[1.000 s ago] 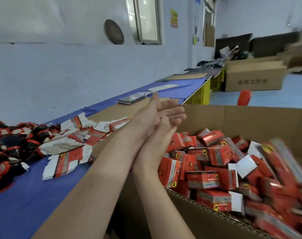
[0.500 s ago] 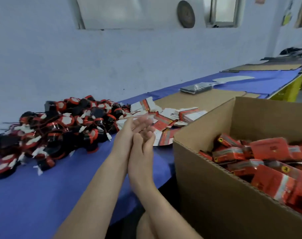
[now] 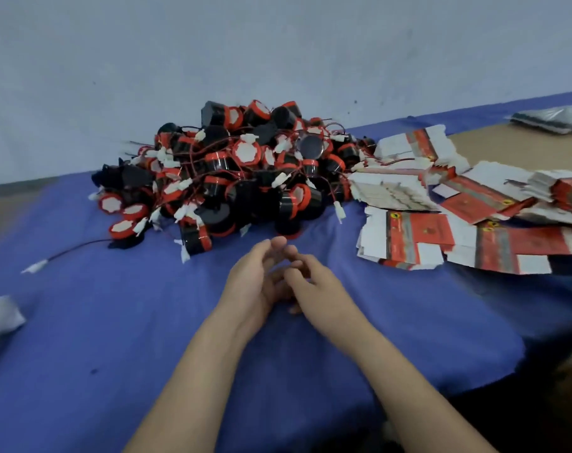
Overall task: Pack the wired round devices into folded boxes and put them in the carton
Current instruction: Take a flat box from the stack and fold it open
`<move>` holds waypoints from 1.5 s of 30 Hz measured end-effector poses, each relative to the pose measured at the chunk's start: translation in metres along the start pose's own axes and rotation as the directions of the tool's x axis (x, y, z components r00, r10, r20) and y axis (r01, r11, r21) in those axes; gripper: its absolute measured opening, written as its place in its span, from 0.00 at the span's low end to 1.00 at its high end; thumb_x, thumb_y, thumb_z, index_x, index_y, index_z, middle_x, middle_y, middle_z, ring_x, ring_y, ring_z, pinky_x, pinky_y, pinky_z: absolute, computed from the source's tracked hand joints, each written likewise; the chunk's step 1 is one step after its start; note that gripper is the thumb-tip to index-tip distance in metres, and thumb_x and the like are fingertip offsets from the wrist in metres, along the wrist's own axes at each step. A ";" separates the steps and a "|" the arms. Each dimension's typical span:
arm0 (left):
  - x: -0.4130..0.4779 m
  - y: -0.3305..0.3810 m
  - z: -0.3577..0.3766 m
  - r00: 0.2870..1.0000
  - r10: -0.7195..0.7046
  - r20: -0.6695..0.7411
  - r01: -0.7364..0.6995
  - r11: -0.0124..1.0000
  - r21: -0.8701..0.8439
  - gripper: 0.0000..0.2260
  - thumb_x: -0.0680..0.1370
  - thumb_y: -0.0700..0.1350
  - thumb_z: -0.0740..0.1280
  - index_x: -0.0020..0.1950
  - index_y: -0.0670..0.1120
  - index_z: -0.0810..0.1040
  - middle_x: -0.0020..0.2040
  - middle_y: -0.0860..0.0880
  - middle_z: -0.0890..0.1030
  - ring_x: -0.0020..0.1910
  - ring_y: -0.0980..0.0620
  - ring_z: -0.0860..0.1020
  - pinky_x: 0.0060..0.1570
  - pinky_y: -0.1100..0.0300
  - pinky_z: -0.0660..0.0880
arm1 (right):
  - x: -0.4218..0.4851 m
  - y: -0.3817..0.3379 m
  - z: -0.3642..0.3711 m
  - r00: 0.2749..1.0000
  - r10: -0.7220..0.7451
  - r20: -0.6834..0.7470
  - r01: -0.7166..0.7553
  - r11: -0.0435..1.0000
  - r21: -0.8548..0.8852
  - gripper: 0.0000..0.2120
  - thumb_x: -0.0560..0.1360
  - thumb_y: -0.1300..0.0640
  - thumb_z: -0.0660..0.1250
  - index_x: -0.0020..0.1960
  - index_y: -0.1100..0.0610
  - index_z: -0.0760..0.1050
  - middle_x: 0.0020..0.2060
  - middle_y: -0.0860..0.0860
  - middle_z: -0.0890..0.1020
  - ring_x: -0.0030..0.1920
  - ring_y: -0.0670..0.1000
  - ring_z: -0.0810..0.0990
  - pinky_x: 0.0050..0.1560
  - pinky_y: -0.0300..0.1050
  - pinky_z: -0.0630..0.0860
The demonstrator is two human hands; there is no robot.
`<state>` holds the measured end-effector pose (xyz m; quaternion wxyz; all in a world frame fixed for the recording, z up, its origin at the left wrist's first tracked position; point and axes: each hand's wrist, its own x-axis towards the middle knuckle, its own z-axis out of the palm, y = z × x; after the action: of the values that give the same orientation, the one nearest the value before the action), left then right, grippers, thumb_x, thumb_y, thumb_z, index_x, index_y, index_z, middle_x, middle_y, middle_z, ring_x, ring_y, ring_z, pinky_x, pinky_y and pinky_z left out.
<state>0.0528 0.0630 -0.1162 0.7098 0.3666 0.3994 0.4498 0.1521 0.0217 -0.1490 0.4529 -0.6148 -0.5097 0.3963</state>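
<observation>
The left grip [image 3: 257, 282] and right grip [image 3: 315, 289] are hovering low over the blue bench [image 3: 114, 338], loose fingers meeting at the tips, both slack and holding nothing. The devices [image 3: 239, 171] are lying in a tangled heap just beyond the fingertips and a little to the left of them, red-and-black rounds with thin wires and white plugs crossing one another. The flat boxes [image 3: 441, 230] are fanning out ahead and to the right of the right grip, unfolded and overlapping. The carton is not showing here. The step in hand is looking like the start of a fresh round: taking one device and one box. To do it well, the left grip should be going for a round at the near edge of the heap, such as the device [image 3: 196, 238] closest ahead of it, and lifting by the body, not the wire, since the leads are snagging neighbours and could be dragging several along. The right grip should be peeling only the top sheet off the boxes, as the stack is slipping easily. Tucking the wire and plug in before closing the flaps should be keeping the box square.
</observation>
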 end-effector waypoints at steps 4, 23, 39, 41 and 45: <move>0.022 -0.005 -0.020 0.999 0.009 -0.045 -0.012 0.998 -0.060 0.09 0.83 0.43 0.60 0.48 0.43 0.78 0.38 0.49 0.84 0.37 0.54 0.83 0.33 0.63 0.80 | 0.012 0.009 -0.014 0.997 -0.034 -0.073 0.037 0.999 0.032 0.13 0.83 0.53 0.60 0.67 0.49 0.73 0.50 0.52 0.84 0.40 0.52 0.81 0.45 0.52 0.83; 0.027 -0.018 -0.038 0.999 0.012 -0.043 -0.019 0.986 -0.167 0.09 0.83 0.42 0.63 0.56 0.41 0.80 0.46 0.43 0.85 0.41 0.50 0.85 0.40 0.59 0.81 | 0.017 0.042 -0.088 0.912 -0.118 -0.392 -0.257 0.582 -0.772 0.25 0.84 0.41 0.54 0.76 0.53 0.66 0.75 0.56 0.67 0.77 0.60 0.60 0.77 0.61 0.50; 0.020 -0.018 -0.036 0.995 0.054 -0.085 -0.065 0.989 -0.133 0.09 0.83 0.44 0.63 0.56 0.42 0.81 0.42 0.46 0.86 0.39 0.52 0.85 0.36 0.60 0.81 | 0.001 -0.001 -0.095 0.506 -0.318 -0.802 0.506 0.862 -0.023 0.20 0.87 0.49 0.51 0.53 0.60 0.75 0.40 0.42 0.76 0.40 0.40 0.73 0.43 0.33 0.71; 0.015 -0.017 -0.035 0.989 0.103 -0.109 -0.112 0.991 -0.080 0.09 0.83 0.45 0.63 0.55 0.44 0.81 0.41 0.48 0.86 0.37 0.52 0.84 0.34 0.60 0.80 | 0.001 -0.006 -0.093 0.523 -0.245 -0.817 0.528 0.845 0.085 0.17 0.87 0.52 0.52 0.46 0.57 0.73 0.38 0.46 0.71 0.38 0.40 0.68 0.39 0.32 0.67; -0.001 -0.015 -0.036 0.958 0.259 -0.121 -0.247 0.963 0.109 0.10 0.83 0.47 0.61 0.53 0.47 0.82 0.44 0.50 0.86 0.41 0.52 0.85 0.37 0.60 0.80 | 0.004 -0.008 -0.080 0.679 -0.054 -0.732 0.477 0.791 0.384 0.18 0.87 0.51 0.55 0.44 0.52 0.79 0.41 0.44 0.82 0.45 0.43 0.78 0.49 0.43 0.77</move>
<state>0.0256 0.0632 -0.1436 0.6000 0.4161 0.4165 0.5416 0.2267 0.0140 -0.1190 0.8190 -0.4754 -0.2566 0.1935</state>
